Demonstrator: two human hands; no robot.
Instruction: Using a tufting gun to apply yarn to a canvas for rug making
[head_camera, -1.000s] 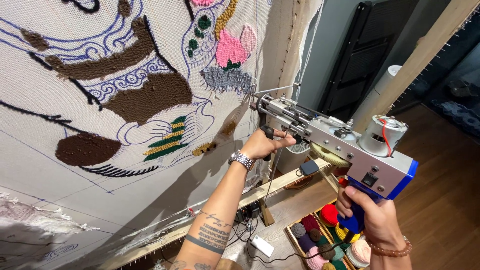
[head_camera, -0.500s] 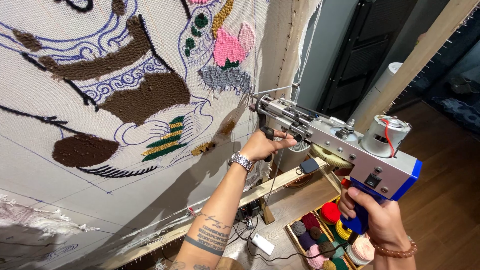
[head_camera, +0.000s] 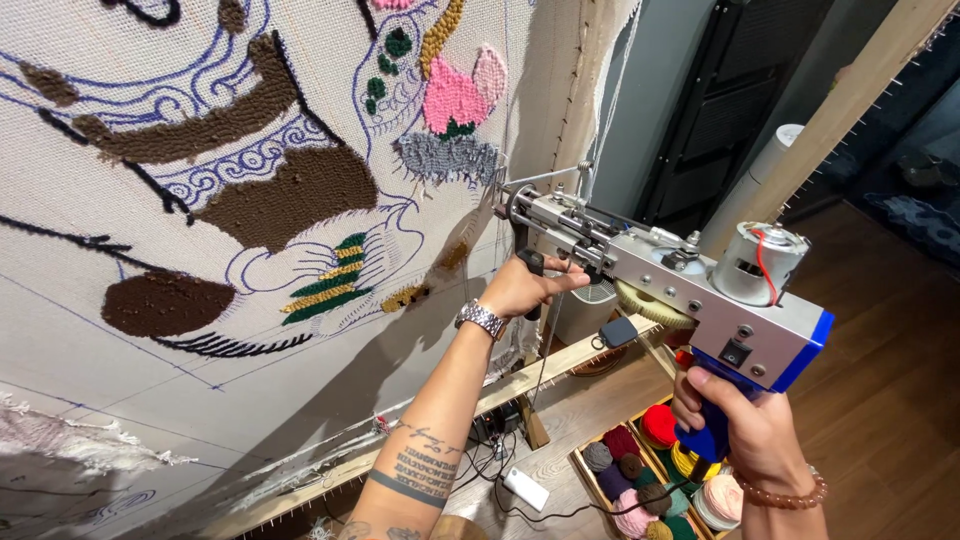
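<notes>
Fingers of my left hand (head_camera: 520, 287) wrap the black front handle (head_camera: 531, 268) of the tufting gun (head_camera: 660, 275); my right hand (head_camera: 745, 425) is clenched on its blue rear grip (head_camera: 712, 440). From rear grip to needle the gun's long axis runs up-left, its tip just beside the backing cloth (head_camera: 300, 330) near the grey tufted patch (head_camera: 447, 157). Below my right hand sits a yarn box (head_camera: 640, 480).

I see a tufting gun (head_camera: 680, 290) of matt brushed metal with a glossy blue plastic grip, coarse woven cloth (head_camera: 150, 330) bearing fuzzy yarn patches, a rough wooden frame (head_camera: 560, 365), smooth wood floor (head_camera: 890, 400), and a shiny metal watch (head_camera: 481, 318).
</notes>
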